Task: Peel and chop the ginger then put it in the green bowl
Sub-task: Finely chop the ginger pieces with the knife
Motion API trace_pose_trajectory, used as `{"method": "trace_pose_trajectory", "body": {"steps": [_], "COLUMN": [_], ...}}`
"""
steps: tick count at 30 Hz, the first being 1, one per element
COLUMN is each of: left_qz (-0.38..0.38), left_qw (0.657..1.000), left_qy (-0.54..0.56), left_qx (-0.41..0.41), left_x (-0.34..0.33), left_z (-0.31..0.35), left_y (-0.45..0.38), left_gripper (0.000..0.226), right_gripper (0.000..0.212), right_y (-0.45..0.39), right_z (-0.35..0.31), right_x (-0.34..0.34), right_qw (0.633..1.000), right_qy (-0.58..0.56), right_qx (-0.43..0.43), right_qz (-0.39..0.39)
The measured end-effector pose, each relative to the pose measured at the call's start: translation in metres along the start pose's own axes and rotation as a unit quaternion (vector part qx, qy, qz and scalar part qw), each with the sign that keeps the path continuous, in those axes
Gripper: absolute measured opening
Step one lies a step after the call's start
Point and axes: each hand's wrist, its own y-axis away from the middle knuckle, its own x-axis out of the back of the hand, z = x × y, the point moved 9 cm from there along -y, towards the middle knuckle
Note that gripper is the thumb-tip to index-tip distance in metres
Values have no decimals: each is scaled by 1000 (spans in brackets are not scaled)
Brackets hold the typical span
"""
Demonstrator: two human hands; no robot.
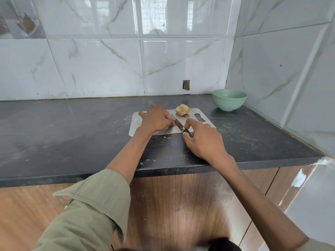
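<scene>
Two hands are working over a metal cutting board (135, 124) lying at frame centre on the dark countertop (72, 127). Right hand (203, 140) is gripping the black handle of a knife (178, 125), index finger extending forward along the top near where the blade starts. Blade is running diagonally up-left across the board, tip ending just beside the left hand's fingertips. Left hand (156, 118) is resting palm-down on the board with fingers curling in toward the blade; it seems to be pinning something small there, but whatever is under the fingers is hidden, so I cannot tell if it is actually holding anything. Ginger (182, 109) is sitting on the board's far edge, up and right of the left hand, pale yellow flesh showing, not touching either hand or the knife. Green bowl (229, 99) is standing on the countertop toward the right, in the corner of the tiled wall (108, 60), well apart from the board. Pale scuffs and specks are showing on the countertop around the board. Olive sleeve (87, 211) is covering the left forearm at lower left, rolled back at the cuff.
</scene>
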Motion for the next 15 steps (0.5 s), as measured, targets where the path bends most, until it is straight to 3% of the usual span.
{"method": "trace_pose_trajectory", "body": {"steps": [3,7,15], "left_qz": [-13,-9,-2], "left_qw": [1000,1000,1000], "left_qy": [-15,-12,-26], "left_qx": [0,-9,10], "left_x": [-1,0,4], "left_z": [-2,-2,0], "left_y": [-3,0,5], "left_gripper": [16,43,13], "right_gripper": [16,17,18], "right_y": [-9,-21,3], "right_z": [-1,-15,1], "right_x": [-3,-15,-1], "right_qw": [1000,1000,1000], "right_qy": [2,13,2], "right_qx": [-3,14,-3], "right_qz": [-1,8,10]}}
